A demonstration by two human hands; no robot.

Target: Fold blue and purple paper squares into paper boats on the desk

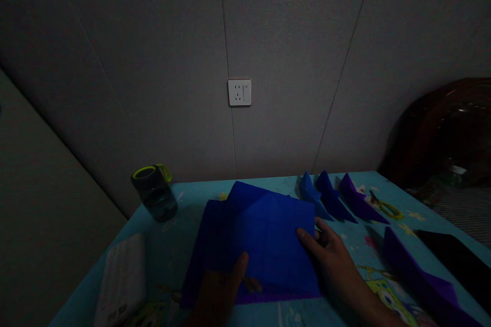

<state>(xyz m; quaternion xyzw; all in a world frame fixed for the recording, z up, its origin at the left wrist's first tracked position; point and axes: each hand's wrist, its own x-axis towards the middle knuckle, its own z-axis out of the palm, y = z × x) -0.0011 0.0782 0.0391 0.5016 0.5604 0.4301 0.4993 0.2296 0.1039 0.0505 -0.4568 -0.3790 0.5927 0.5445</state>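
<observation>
A blue sheet of paper point(272, 225) is raised at a slant over the table, held by both hands. My right hand point(335, 258) pinches its right edge, thumb on top and fingers behind. At the near left part of the sheet, my left hand point(222, 286) has its thumb on top, with fingertips showing faintly through or below the paper. Under it lie more sheets, with a purple sheet point(284, 297) showing along the near edge. Folded paper boats stand to the right: a lighter blue boat point(312, 195), a dark blue boat point(333, 199), a purple boat point(360, 202) and a nearer purple boat point(416, 273).
A dark water bottle point(157, 196) with a yellow-green rim stands at the table's back left. A white box-like object point(121, 278) lies nearer. Yellow-handled scissors point(389, 209) and a flat black object point(456, 258) are on the right. The patterned tablecloth point(230, 191) meets the wall.
</observation>
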